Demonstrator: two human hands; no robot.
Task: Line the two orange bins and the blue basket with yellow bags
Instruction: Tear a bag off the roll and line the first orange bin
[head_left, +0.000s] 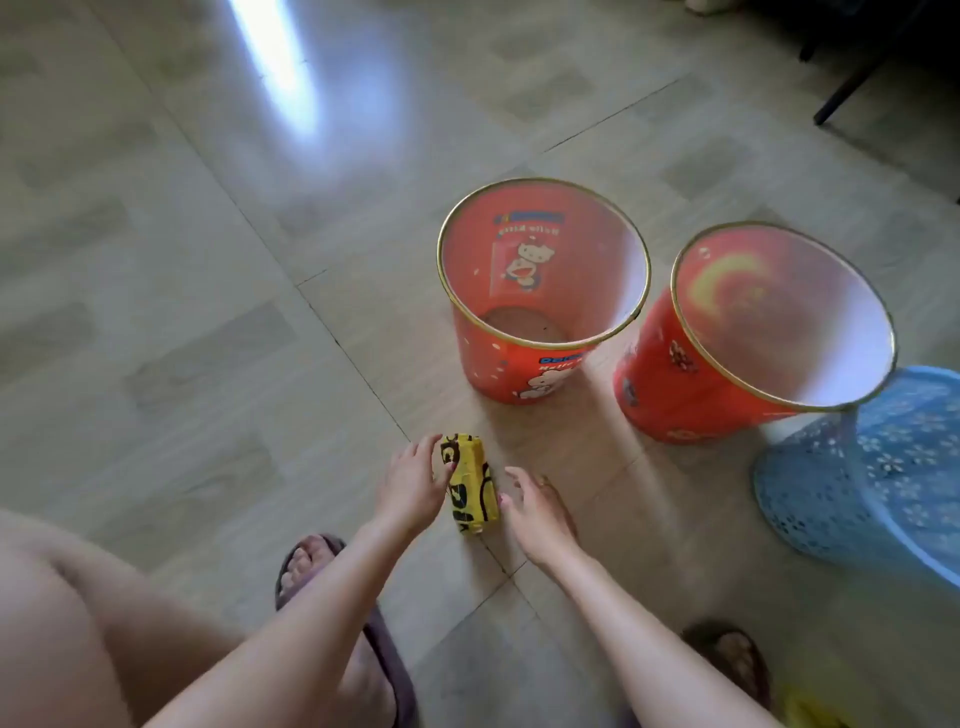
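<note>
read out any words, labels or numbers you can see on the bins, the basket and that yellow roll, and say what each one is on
"Hello Kitty", seen mirrored through the wall of the left orange bin, under a blue label too blurred to read.
Blue lettering on that bin's outer front: blurred, unreadable.
Black marks on the yellow bag roll by the left hand and right hand: unreadable.
Right orange bin: pictures only, no readable text.
Blue basket: flower cutouts, no text.

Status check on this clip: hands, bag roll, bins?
Left hand touching yellow bag roll on floor; right hand open beside it, no grip. Both orange bins and blue basket unlined. Nothing in the way.
</note>
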